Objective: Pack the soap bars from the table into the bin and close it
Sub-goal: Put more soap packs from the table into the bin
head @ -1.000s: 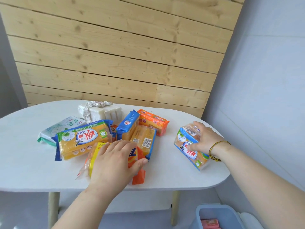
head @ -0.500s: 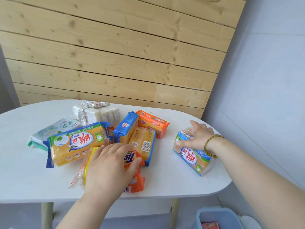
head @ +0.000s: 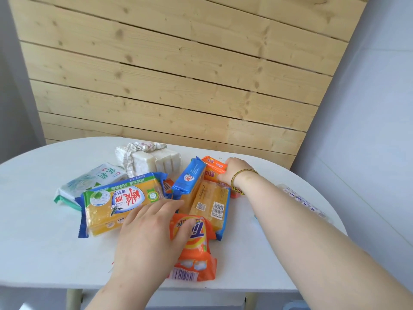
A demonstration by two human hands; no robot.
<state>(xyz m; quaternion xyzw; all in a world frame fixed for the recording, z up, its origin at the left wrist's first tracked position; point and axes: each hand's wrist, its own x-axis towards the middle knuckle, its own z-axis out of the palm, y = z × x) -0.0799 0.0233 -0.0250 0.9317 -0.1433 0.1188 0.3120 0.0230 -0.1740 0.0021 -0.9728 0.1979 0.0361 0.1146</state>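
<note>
Left hand [head: 152,238] lies over the big orange plastic soap pack [head: 196,253] at the near edge of the white oval desk [head: 44,242]; right hand [head: 234,173] grips the small orange-wrapped soap bar [head: 212,168], far right.

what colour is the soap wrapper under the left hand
The soap wrapper under the left hand is orange with blue lettering; head view.

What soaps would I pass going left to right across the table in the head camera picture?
Green-and-white soap pack → big yellow soap pack → blue soap pack → small orange soap pack → right hand gripping it.
</note>
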